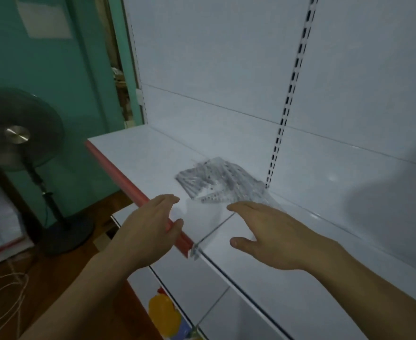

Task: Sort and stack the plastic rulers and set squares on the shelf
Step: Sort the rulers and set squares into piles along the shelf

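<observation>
A: Hands first: left hand (150, 227) and right hand (268, 231), fingers straight, holding nothing, over the shelf (138, 153) front edge.

B: And the clear rulers and set squares (220, 180)?

A: 1 jumbled heap just beyond the fingertips, toward the back panel; right hand nearer.

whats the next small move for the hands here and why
Probably reach both hands forward to the pile of clear rulers. The left hand and right hand hover open and hold nothing, just short of the pile, which lies jumbled on the shelf.
</observation>
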Demonstrator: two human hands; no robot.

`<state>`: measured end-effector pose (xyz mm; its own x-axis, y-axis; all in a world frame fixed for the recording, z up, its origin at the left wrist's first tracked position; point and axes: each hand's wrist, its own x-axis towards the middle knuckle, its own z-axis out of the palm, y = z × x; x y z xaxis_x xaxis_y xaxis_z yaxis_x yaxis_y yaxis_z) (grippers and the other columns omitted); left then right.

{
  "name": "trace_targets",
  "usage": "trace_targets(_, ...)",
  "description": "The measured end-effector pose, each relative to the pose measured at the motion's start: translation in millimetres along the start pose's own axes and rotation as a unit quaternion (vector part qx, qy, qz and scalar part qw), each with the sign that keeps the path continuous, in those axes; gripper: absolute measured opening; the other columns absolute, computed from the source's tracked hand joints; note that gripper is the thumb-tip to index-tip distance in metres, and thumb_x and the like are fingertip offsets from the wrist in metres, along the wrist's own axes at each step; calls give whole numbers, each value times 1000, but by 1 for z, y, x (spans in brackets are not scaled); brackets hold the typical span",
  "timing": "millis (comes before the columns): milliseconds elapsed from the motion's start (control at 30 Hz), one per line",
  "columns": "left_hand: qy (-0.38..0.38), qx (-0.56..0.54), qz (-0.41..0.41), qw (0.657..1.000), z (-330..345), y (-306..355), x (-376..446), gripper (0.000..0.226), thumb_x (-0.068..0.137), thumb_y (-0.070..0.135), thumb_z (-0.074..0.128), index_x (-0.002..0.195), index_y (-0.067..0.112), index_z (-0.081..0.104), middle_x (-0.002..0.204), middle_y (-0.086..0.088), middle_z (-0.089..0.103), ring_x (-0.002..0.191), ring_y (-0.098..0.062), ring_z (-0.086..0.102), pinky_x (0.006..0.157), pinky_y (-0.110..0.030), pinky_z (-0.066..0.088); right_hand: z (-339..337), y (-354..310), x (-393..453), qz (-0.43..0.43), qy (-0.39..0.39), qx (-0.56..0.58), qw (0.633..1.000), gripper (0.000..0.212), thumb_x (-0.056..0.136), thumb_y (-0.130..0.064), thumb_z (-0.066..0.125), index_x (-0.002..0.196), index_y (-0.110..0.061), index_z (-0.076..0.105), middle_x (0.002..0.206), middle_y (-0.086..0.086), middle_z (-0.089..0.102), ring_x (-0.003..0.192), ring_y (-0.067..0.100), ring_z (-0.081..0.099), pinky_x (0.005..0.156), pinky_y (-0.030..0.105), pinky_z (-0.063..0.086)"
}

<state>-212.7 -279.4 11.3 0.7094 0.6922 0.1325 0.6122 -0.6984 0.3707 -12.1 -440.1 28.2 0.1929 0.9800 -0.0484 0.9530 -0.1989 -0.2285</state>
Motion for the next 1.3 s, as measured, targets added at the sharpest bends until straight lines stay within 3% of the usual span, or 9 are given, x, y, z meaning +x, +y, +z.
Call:
trace_targets(133,-6,-23,23,999,12,-20,36,50,101,38,49,148,34,35,156,13,36,131,-7,47,111,-29,37,6,11,44,13,21,6,1000,65,100,-51,48,156,-30,23,155,-10,34,138,13,38,112,36,38)
trace_targets(233,-31,4,77,997,19,-33,67,49,97,36,45,146,35,39,157,13,32,148,-12,24,122,-46,22,7,22,64,46,62,-1,997,57,100,-47,50,151,-30,32,146,-8,44,129,16,46,104,38,44)
trace_targets(367,8,-19,166,986,28,-40,119,48,83,31,45,129,30,58,137,7,55,132,-20,48,102,-60,43,-2,42,79,120,121,16,985,49,99,-43,53,145,-28,43,136,-7,52,123,17,52,98,36,47)
trace_targets(533,-37,12,261,965,47,-27,177,51,87,15,53,134,35,55,144,15,44,142,-12,32,115,-56,29,2,60,90,245,107,9,964,52,98,-44,54,145,-23,44,138,-3,54,125,21,53,101,38,47)
trace_targets(667,-61,5,367,928,64,-32,220,57,75,10,58,126,34,61,131,14,56,126,-14,49,99,-56,46,12,60,98,354,77,31,932,46,99,-39,51,142,-24,46,139,1,54,124,23,53,104,38,44)
trace_targets(800,-83,54,440,893,66,-25,256,85,32,14,84,110,43,67,104,20,66,97,-8,51,74,-39,53,14,56,100,418,101,41,902,42,98,-31,55,139,-23,51,129,0,58,115,20,56,98,32,47)
trace_targets(967,-84,35,512,854,70,-31,276,59,73,20,71,123,47,56,113,23,56,106,-8,45,80,-32,35,24,39,101,471,147,58,868,35,99,-24,56,133,-21,60,120,1,58,105,17,58,92,24,44)
trace_targets(1100,-112,-25,541,833,65,-35,283,41,88,31,53,128,41,57,118,19,51,114,-7,44,87,-27,30,26,29,106,501,198,85,838,36,94,-19,66,129,-25,60,113,-5,55,96,7,52,86,16,41)
trace_targets(1300,-150,-134,558,805,52,-50,281,36,92,28,65,126,40,59,115,22,49,100,3,51,79,-1,31,29,10,112,519,290,89,799,39,86,-19,76,120,-31,61,105,-9,54,86,3,56,68,5,38)
